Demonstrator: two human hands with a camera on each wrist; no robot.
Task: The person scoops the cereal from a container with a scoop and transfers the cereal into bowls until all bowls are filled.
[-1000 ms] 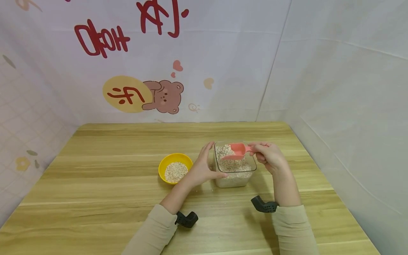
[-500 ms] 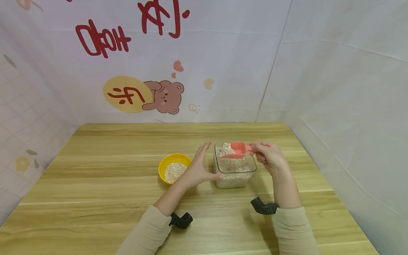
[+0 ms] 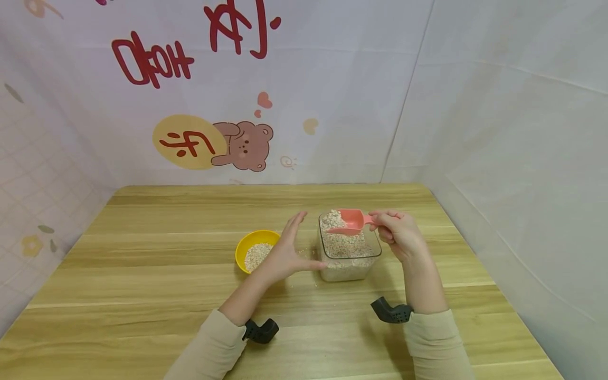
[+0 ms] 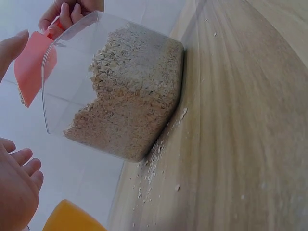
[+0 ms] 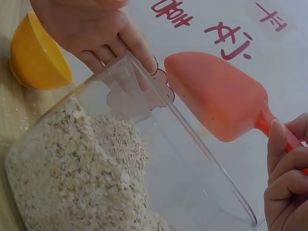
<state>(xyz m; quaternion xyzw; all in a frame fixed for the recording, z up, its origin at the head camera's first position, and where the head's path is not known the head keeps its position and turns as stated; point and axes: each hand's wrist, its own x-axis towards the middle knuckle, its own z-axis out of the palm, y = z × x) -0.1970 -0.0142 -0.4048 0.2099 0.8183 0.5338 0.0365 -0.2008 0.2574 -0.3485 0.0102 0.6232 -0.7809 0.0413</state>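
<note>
My right hand (image 3: 400,232) pinches the handle of a coral-pink scoop (image 3: 353,219), held level just above a clear square container (image 3: 351,257). Rolled oats (image 3: 333,219) are heaped in the scoop's front. More oats (image 5: 72,178) fill the lower part of the container, sloping in the right wrist view. At the container's left, my left hand (image 3: 284,258) has its fingers extended and thumb spread, holding nothing. In the head view its thumb tip is close to the container wall; contact is uncertain. A yellow bowl (image 3: 240,257) with some oats stands behind the left forearm, partly hidden.
The items stand on a wood-grain table (image 3: 142,295). Loose oat flakes (image 4: 149,178) lie scattered beside the container. White printed sheets (image 3: 351,105) hang behind and at both sides. A black wrist mount (image 3: 391,310) sticks out from each sleeve.
My left hand has drawn away leftward from the container's rim, covering more of the bowl. The loaded scoop has risen slightly and shifted a little left, still in my right hand.
</note>
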